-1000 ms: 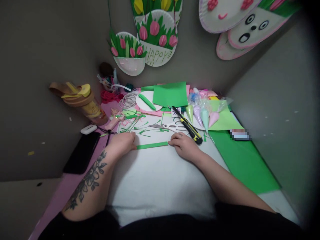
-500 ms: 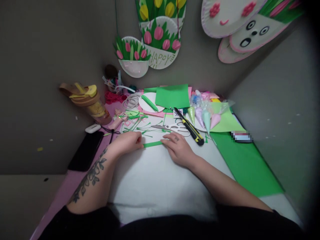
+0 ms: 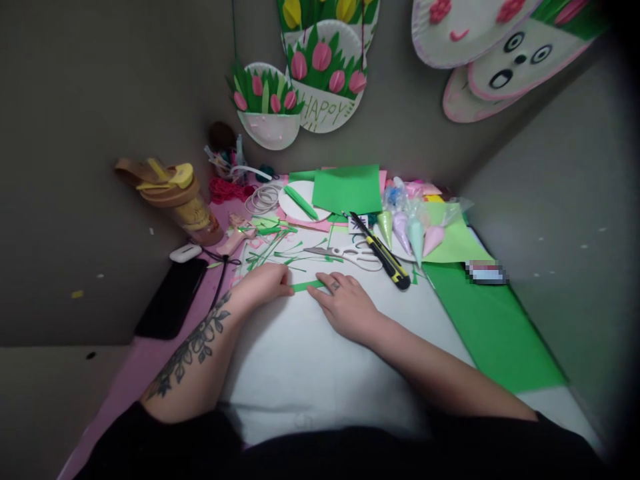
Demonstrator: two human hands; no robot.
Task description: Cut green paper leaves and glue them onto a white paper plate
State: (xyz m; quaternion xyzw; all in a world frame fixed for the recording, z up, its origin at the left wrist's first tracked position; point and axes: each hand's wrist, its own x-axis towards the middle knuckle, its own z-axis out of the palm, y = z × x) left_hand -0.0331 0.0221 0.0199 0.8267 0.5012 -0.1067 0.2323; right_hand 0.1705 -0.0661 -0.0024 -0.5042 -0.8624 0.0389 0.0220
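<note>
Between my hands a narrow green paper strip (image 3: 306,287) lies level over the white sheet (image 3: 320,360). My left hand (image 3: 266,283) is closed, pinching the strip's left end between thumb and fingers. At the other end, my right hand (image 3: 347,303) has its thumb below the strip and its fingers resting over it, covering that end. Just beyond the hands are white-handled scissors (image 3: 345,253) with open blades, a black and yellow utility knife (image 3: 385,257) and several thin green paper scraps (image 3: 265,253).
A tumbler (image 3: 183,203), a black phone (image 3: 173,300) and a white case (image 3: 185,253) stand at the left. Green sheets (image 3: 347,189), a paper plate (image 3: 295,212) and filled piping bags (image 3: 415,237) line the back. Green paper (image 3: 500,327) covers the right side. Plate crafts (image 3: 325,110) hang above.
My right hand has slid left along the strip, and my left hand has shifted slightly right. Less of the strip shows between them. The whole view has tilted a little.
</note>
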